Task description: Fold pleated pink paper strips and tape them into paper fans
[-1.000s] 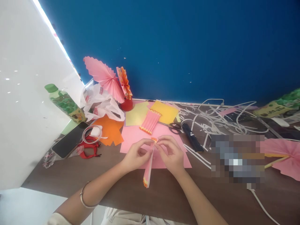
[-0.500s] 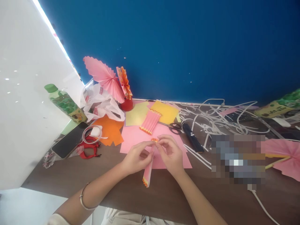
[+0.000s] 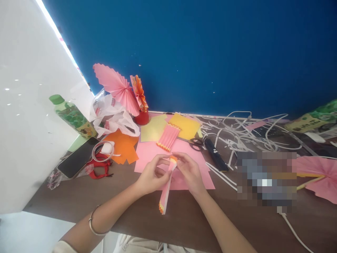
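Both my hands pinch the far end of a pleated pink paper strip (image 3: 165, 191) with orange-yellow edges, folded flat like a closed fan. My left hand (image 3: 152, 175) grips it from the left, my right hand (image 3: 190, 173) from the right. The strip's near end points toward me over the brown table (image 3: 147, 218). Under my hands lies a flat pink sheet (image 3: 150, 153). Behind it rests another pleated pink piece (image 3: 168, 137) on yellow sheets (image 3: 185, 126).
A phone (image 3: 77, 160), tape roll (image 3: 103, 151), red strap, orange paper (image 3: 125, 147), green-capped bottle (image 3: 72, 116) and plastic bag stand left. Paper fans (image 3: 118, 88) rise from a red cup. Scissors (image 3: 196, 143), a black tool (image 3: 216, 154), white paper strips and a pink fan (image 3: 319, 177) lie right.
My fingers have shifted slightly at the strip's far end, and its near end has swung a little to the left. Everything else is unchanged.
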The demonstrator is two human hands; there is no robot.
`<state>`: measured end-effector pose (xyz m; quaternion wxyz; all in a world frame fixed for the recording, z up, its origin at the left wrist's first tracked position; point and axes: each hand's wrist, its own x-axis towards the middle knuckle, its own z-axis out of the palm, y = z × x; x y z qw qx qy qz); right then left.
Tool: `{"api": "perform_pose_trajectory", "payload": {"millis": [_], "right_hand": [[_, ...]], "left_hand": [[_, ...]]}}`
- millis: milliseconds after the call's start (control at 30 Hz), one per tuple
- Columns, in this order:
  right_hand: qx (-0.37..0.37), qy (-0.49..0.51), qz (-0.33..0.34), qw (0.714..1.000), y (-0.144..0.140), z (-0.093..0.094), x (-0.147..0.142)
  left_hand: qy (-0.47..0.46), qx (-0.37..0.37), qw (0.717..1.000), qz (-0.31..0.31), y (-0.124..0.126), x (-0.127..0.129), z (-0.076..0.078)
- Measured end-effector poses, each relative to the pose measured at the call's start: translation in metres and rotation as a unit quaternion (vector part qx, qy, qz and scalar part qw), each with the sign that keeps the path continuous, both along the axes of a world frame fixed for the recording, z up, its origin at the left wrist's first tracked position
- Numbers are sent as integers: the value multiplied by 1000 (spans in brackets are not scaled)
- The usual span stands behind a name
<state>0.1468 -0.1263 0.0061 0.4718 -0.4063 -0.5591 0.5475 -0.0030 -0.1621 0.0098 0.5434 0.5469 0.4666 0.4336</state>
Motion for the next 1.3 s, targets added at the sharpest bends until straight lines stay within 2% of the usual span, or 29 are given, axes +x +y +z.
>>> {"api": "perform_pose_trajectory", "payload": {"millis": [267, 467, 600, 700, 800, 900, 1000, 1200, 1300], "right_hand": [[69, -35, -27, 997, -2, 5, 0], [20, -33, -61, 997, -2, 5, -5], [11, -7, -150, 989, 2, -1, -6], [24, -17, -216, 976, 5, -3, -3], [36, -11, -253, 967, 7, -3, 0], [46, -15, -267, 962, 9, -3, 1], [61, -33, -277, 958, 10, -4, 3], [72, -27, -308, 948, 16, -2, 10], [72, -26, -319, 945, 19, -3, 12]], "left_hand": [[-11, -11, 1000, -5, -1, 0, -5], [-28, -6, 999, -36, 1, -1, -2], [-46, -47, 997, -47, 1, -1, 0], [-25, -73, 996, -43, 2, -1, -1], [1, -111, 992, -56, 4, -2, -3], [-21, -149, 986, -73, 6, -2, -2], [-47, -142, 986, -76, 6, -3, -1], [-32, -134, 983, -124, 6, -8, -7], [-60, -102, 984, -134, 7, -8, -8]]}}
